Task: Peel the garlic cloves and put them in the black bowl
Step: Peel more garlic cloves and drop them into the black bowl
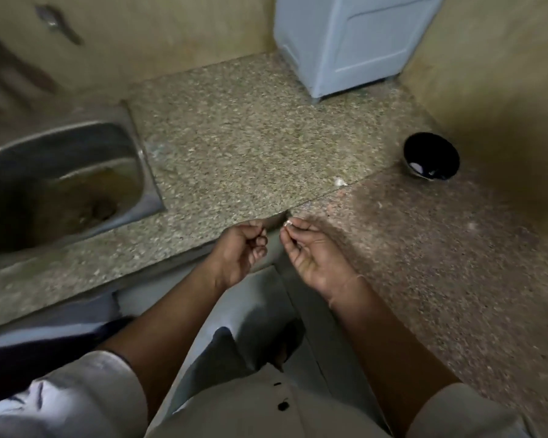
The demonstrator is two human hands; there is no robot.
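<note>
The right hand (314, 251) has its grip pinched on a garlic clove (287, 223) above the bench (234, 137) edge. The left hand (241, 248) is curled just beside it, its contents unclear. The black bowl (431, 153) stands well apart.

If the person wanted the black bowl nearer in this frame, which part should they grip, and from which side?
Probably the near-left rim of the black bowl, pinched from above by the right hand once it releases the garlic clove it pinches. The bowl stands upright, mouth open; the wall crowds its far right side, and pale pieces lie inside at the bottom.
</note>
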